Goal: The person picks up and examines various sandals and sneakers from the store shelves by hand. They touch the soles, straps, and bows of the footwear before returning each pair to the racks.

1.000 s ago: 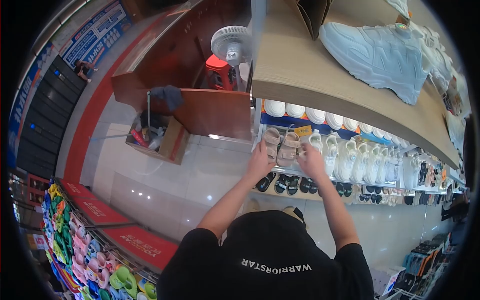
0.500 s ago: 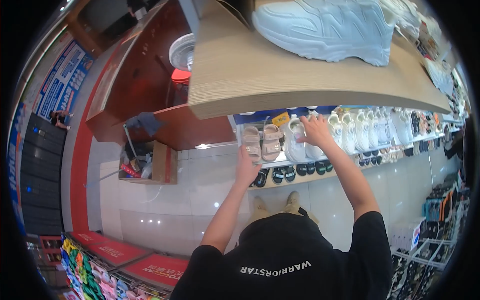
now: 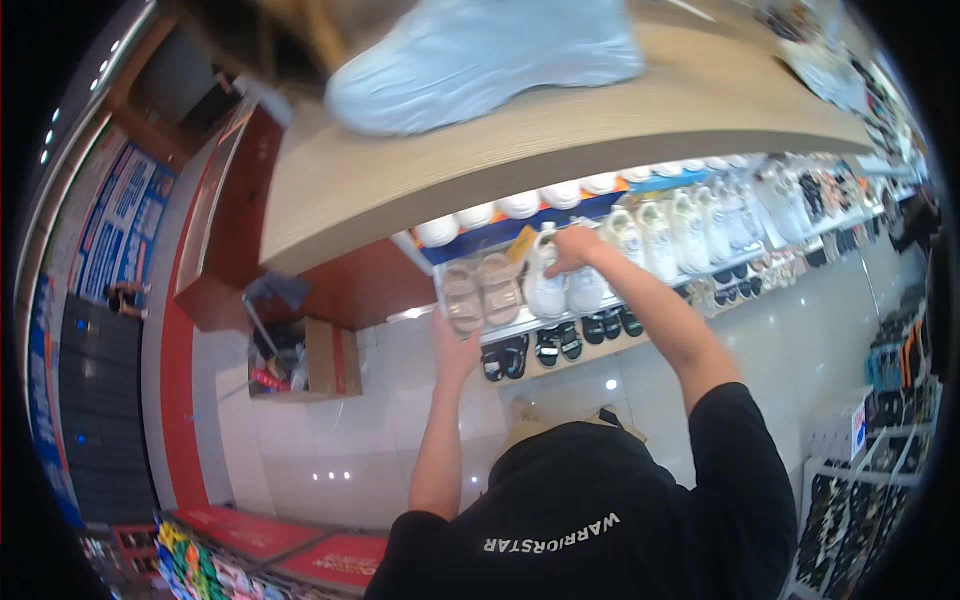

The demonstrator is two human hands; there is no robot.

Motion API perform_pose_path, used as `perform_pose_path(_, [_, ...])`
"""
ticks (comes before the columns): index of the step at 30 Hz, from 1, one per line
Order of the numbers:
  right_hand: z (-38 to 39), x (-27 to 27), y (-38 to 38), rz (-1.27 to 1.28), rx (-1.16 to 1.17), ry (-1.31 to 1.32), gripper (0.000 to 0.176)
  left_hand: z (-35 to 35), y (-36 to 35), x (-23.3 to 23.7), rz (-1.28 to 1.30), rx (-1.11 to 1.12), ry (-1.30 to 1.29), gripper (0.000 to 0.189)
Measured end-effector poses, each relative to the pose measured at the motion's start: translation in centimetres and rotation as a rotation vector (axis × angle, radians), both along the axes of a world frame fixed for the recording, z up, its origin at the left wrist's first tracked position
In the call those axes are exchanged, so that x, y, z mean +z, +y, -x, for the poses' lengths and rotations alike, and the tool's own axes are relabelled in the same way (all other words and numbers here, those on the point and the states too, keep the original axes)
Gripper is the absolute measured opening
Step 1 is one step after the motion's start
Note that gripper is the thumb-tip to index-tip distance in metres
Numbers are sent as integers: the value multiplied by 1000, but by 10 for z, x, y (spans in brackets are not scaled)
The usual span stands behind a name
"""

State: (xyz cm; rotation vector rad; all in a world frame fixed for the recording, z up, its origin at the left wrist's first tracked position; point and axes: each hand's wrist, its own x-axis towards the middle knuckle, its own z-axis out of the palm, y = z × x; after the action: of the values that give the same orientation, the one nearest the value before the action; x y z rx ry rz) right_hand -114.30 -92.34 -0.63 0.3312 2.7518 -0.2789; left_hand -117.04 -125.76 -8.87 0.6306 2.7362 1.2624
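We see much of this scene only in part. The pale sneaker on the wooden top shelf is cut off at the upper edge. The shelf's overhang hides all but the rounded white toes of a row beneath it. The fisheye lens bends and shrinks the far right, where the row of white shoes blurs into shapes we cannot tell apart.

The left hand reaches up to the front edge of the display ledge, just below the left shoe of the beige sandals. Its fingers are hidden behind the palm, so we cannot tell whether they are apart or closed. The right hand sits on top of the white sneaker, fingers bent together over its collar. That sneaker stands upright on the ledge just right of the sandals, with a yellow tag between them.

Below the ledge we see a row of dark sandals. On the floor at left is an open box. It holds clutter too small to name, apart from something red and a long handle. The floor racks at lower right hold dark footwear, and the bins at lower left hold coloured slippers.
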Motion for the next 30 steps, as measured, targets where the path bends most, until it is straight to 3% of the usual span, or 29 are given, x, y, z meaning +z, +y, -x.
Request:
perform_pose_path(2, [-2,-9,8,1,-14,-8,78,-6,-7,-16,-113,3,-30,88])
perform_pose_path(4, [-5,-6,11,45,5,-13,74,-34,-2,17,-147,40,-135,83])
perform_pose_path(9, [-26,6,16,201,11,167,68,-79,15,60,-281,62,-113,66])
perform_pose_path(13, [-68,56,15,234,110,394,57,-85,31,76,-401,-44,-170,53])
perform_pose_path(15, [-105,80,19,331,118,483,57,-101,51,102,-594,-52,-468,56])
perform_pose_path(16, [-129,93,22,326,94,489,57,-108,64,106,-587,-76,-474,56])
perform_pose_path(19, [-205,98,32,503,90,599,57,-137,104,114,-1103,-501,-1107,87])
perform_pose_path(20, [-228,90,36,574,52,688,57,-153,123,114,-1075,-488,-1071,98])
perform_pose_path(21, [-253,82,42,642,11,778,56,-163,139,110,-1062,-506,-1092,98])
perform_pose_path(23, [-304,74,55,607,-97,757,56,-183,170,97,-853,-775,-1093,96])
perform_pose_path(24, [-330,70,62,578,-177,731,57,-198,186,89,-823,-673,-1192,87])
perform_pose_path(30, [-457,29,88,569,-578,861,59,-275,284,72,-552,-767,-1505,70])
